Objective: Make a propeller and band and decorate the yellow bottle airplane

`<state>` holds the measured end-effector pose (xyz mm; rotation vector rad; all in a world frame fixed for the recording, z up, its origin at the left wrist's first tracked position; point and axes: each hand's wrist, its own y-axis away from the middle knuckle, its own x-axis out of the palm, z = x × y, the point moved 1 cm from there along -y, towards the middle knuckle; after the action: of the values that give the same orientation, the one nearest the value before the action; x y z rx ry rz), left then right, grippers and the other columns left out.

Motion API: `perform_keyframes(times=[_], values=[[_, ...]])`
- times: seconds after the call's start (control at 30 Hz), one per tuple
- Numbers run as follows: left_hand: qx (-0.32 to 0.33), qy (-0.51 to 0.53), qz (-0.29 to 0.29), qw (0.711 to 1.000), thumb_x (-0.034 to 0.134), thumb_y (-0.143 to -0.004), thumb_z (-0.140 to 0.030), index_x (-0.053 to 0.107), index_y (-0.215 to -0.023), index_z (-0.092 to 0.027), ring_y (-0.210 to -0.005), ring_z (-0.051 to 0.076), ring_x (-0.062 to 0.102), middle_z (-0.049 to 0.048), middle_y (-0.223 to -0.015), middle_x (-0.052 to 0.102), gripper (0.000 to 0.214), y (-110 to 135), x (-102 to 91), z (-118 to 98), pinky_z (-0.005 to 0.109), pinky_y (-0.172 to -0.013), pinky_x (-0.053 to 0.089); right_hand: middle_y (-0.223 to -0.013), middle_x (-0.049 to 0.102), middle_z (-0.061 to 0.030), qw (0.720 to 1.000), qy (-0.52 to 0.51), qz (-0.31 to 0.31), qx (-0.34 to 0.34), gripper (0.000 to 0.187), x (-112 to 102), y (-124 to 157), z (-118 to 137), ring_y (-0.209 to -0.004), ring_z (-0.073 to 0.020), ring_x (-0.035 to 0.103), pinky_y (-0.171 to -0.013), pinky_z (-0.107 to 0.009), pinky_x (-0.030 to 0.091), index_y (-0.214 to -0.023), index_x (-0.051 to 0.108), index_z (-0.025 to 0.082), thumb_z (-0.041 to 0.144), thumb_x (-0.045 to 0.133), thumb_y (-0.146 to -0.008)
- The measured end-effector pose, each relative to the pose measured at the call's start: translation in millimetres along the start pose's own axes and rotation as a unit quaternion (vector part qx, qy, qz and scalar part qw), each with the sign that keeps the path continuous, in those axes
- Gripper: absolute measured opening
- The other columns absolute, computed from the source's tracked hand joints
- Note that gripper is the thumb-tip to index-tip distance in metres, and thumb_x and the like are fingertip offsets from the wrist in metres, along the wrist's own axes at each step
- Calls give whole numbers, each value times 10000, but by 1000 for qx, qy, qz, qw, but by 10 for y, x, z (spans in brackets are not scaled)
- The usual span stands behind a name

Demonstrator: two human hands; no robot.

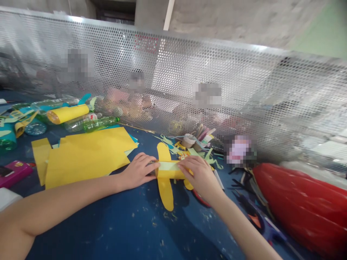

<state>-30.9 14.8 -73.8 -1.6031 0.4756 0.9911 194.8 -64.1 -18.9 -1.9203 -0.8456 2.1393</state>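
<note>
1. Yellow paper airplane lies between your hands on the blue tabletop, a pale green strip along its body.
2. Your left hand grips the airplane's nose end – thumb low, fingers above.
3. Your right hand curls over the body, fingertips at the strip's right end – pinching or only pressing, you cannot tell.

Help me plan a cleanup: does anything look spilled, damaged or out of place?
Yes: pale-green and yellow paper scraps lie strewn beyond the yellow paper airplane, and pale flecks dot the blue tabletop. Both look untidy. The large yellow paper sheets are stacked askew, edges uneven. No spilled liquid or clear damage shows.
</note>
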Motion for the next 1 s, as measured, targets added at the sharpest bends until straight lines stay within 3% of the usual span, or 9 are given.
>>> perform_keyframes(times=[0.13, 0.3, 0.47, 0.57, 0.73, 1.0], values=[[-17, -5, 3, 1000, 506, -885, -391, 512, -1186, -205, -1055, 231, 511, 86, -1146, 576, 354, 5, -1, -1, 424, -956, 340, -918, 719, -55, 1000, -15, -25, -2, 154, 70, -23, -122, -951, -261, 594, -839, -417, 446, -862, 712, 223, 275, 567, -857], [-30, -12, -19, 999, 552, -784, -542, 565, -1146, -189, -1051, 275, 493, 108, -1154, 565, 505, -59, -126, -71, 461, -965, 328, -930, 720, -44, 998, -24, -46, -29, 159, 99, -8, -164, -960, -245, 598, -909, -433, 406, -892, 703, 234, 271, 549, -874], [-62, -4, -22, 998, 493, -879, -405, 643, -902, -202, -949, 227, 516, 51, -977, 622, 254, -292, -230, -91, 415, -888, 363, -986, 703, -45, 999, -20, -28, -22, 159, 108, -8, -123, -1005, -245, 581, -978, -458, 350, -937, 673, 222, 279, 531, -890], [-77, 10, -17, 997, 508, -883, -377, 623, -761, -188, -868, 205, 529, 19, -807, 634, 252, -410, -188, -63, 386, -832, 373, -972, 697, -40, 999, -9, -31, -2, 156, 121, -8, -55, -996, -230, 583, -1007, -456, 316, -924, 654, 218, 278, 511, -904], [-79, 31, -28, 996, 583, -847, -393, 651, -894, -220, -913, 217, 517, 2, -870, 661, 192, -438, -103, -21, 389, -834, 361, -960, 696, -34, 998, 24, -53, 34, 126, 149, 5, 34, -1009, -245, 573, -1042, -487, 248, -909, 644, 223, 306, 556, -875], [-62, 57, -19, 996, 523, -896, -324, 662, -993, -224, -937, 207, 514, 18, -927, 661, 197, -389, -71, 20, 394, -862, 360, -1021, 702, -35, 999, 17, -37, 26, 220, 132, 10, 4, -1052, -235, 556, -1052, -487, 244, -1036, 656, 242, 238, 475, -911]])
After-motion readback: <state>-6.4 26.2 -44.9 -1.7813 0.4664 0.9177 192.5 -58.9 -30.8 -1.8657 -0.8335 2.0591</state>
